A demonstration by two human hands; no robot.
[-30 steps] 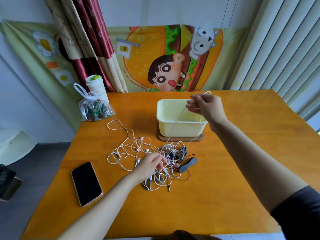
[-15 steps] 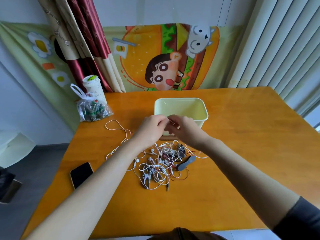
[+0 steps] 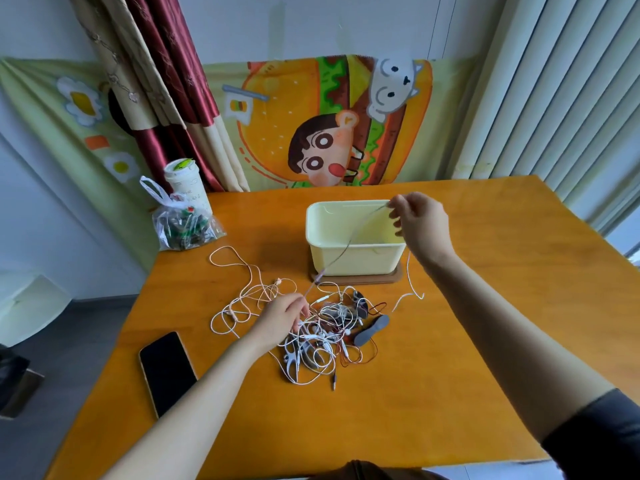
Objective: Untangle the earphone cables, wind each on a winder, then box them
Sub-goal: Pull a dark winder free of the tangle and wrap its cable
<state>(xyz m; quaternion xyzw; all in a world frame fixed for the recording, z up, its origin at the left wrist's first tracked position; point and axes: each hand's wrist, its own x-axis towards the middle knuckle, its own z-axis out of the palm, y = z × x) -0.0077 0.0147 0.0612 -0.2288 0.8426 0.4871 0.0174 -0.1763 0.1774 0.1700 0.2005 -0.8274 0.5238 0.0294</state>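
White and red-brown, the tangle of earphone cables (image 3: 322,336) lies at the middle of the table (image 3: 485,306), just in front of a pale yellow box (image 3: 353,265) that stands on a brown lid (image 3: 396,277). The right hand (image 3: 420,225) pinches one thin strand (image 3: 349,242) between thumb and fingertips and holds it taut above the box's right rim. The left hand (image 3: 285,317) curls its fingers into the left side of the heap, where that strand runs in.

The cables look light, limp and thin. They are likely to snag and tighten their knots if pulled hard, and the small earbuds and plugs may catch in loops. A sound hold seems to be near a free end or plug, with the heap pinned while one line is fed out slowly.

Half a second earlier both hands met close together over the heap, just before the box. Since then the right hand has risen toward the far edge and the left has dropped back to the pile, and a loose white end now trails off the box's near right corner. A dark grey winder (image 3: 370,330) rests at the heap's right side. A black phone (image 3: 168,370) lies near the left edge.
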